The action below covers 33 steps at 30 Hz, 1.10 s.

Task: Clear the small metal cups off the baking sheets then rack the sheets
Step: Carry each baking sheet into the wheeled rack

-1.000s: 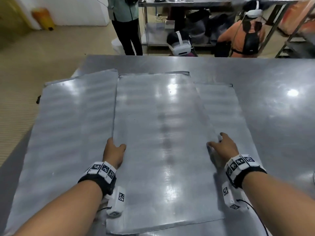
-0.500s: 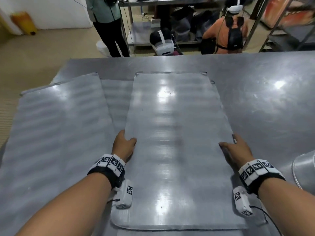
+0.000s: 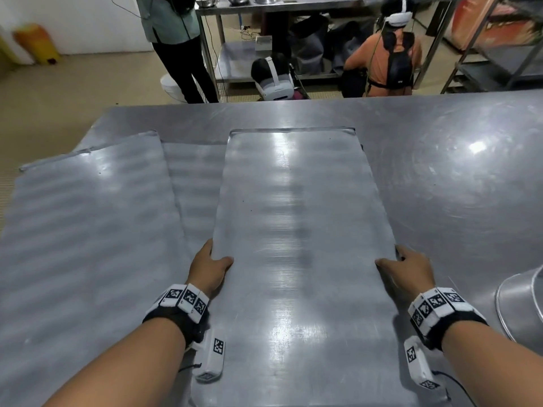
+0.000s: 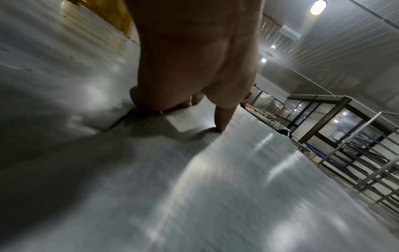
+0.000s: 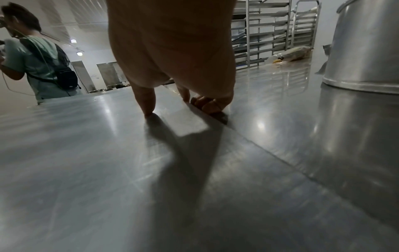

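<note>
Head view: the left hand [image 3: 209, 267] and right hand [image 3: 407, 267] are gripping the long edges of an empty baking sheet [image 3: 296, 230] at frame centre on the steel surface [image 3: 455, 177]. Wrist views: thumbs are pressing on top while fingers are curling under the edges. The cups look cleared; next, lifting it level toward the rack [image 5: 274, 30].

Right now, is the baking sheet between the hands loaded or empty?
Empty: the baking sheet shows bare metal, no cups, gripped by left hand and right hand.

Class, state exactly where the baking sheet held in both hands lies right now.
In the head view the baking sheet lies mid-table, gripped at its long edges by the left hand and right hand, overlapping other sheets on its left.
</note>
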### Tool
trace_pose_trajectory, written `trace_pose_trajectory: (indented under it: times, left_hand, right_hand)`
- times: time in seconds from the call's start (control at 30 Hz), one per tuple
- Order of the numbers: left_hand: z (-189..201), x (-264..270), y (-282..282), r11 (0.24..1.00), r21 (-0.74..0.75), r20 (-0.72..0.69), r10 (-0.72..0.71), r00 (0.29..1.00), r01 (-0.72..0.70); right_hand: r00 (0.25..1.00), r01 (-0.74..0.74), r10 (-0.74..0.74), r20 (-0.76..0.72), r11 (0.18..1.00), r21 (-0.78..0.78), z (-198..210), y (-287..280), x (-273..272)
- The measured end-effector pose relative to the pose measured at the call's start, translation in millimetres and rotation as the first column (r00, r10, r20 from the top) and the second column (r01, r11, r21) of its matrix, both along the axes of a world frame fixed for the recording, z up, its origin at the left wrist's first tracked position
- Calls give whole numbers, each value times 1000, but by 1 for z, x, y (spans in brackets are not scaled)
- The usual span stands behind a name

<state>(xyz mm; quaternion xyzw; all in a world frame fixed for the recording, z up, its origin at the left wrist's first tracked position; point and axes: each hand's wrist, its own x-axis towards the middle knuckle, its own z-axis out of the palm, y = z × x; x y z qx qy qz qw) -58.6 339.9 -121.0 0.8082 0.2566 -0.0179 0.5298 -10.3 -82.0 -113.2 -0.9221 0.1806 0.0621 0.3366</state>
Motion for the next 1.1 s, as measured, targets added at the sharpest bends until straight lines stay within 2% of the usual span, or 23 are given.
trace_pose_trajectory:
  times: [0.2, 0.37, 0.5, 0.7, 0.87, 1.0, 1.1]
  left_hand:
    - [-5, 5, -13, 995, 33, -45, -93, 995, 95]
    - [-4, 12, -19, 987, 97, -85, -118, 989, 126]
    - [-1, 20, -30, 984, 69, -100, -156, 983, 163]
    - [5, 35, -60, 961, 73, -142, -256, 956, 268]
    - [13, 40, -70, 915, 214, -198, -302, 933, 342]
    - [14, 25, -84, 904, 323, -166, -236, 957, 279]
    - [16, 12, -96, 895, 396, -129, -170, 977, 208]
  right_hand:
    - [998, -3, 5, -57, 999, 50, 11, -17, -1]
    - [999, 19, -14, -43, 995, 95, 2, -30, 6]
    - [997, 63, -58, -57, 994, 85, -3, -47, 16]
    - [992, 85, -90, -87, 994, -68, -15, -82, 25]
    - [992, 57, -76, -98, 980, -190, -26, -96, 23]
    - [996, 13, -35, -77, 963, -268, -25, -94, 13]
    - [993, -60, 23, -116, 945, -321, -21, -89, -2]
